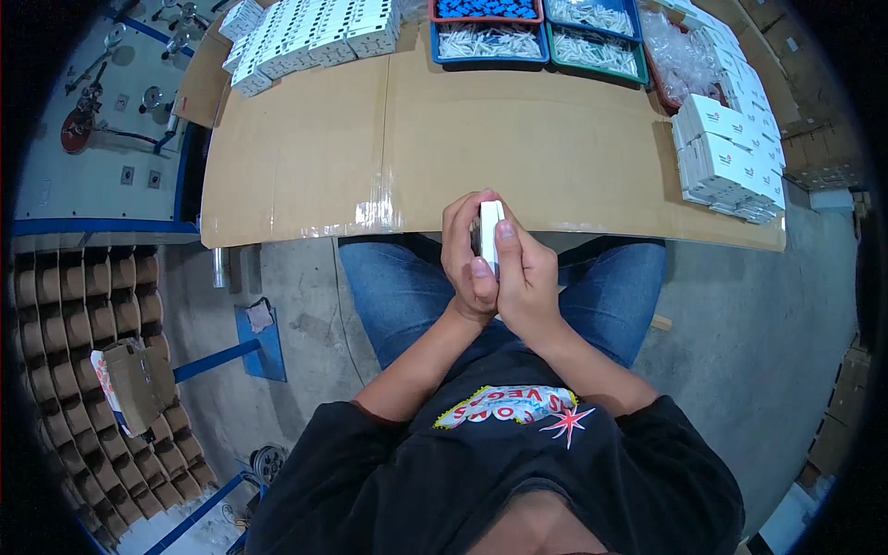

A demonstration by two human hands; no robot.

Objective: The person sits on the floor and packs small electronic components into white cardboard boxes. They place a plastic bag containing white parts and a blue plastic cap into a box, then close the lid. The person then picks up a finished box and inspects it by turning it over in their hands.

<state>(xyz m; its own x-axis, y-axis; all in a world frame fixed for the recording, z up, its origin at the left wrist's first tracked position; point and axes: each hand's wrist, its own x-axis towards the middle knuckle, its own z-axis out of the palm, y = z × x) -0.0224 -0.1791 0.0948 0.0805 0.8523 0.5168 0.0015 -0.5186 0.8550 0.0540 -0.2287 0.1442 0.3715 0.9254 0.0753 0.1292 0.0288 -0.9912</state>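
A small white box (pixel 490 227) is held on edge between my two hands, just past the table's near edge and above my lap. My left hand (pixel 465 264) presses along its left side, with the fingers near the top and the thumb lower down. From the right, my right hand (pixel 529 273) wraps round it, the thumb resting on the narrow white edge. The palms and fingers hide most of the box's broad faces.
Cardboard covers the table (pixel 444 157). White boxes (pixel 319 37) line its far left, and more stacked white boxes (pixel 731 162) its right. At the back are a tray of blue pieces (pixel 486 9), trays of white parts (pixel 592 54) and clear plastic bags (pixel 683 55). A divided cardboard grid (pixel 65 324) lies left.
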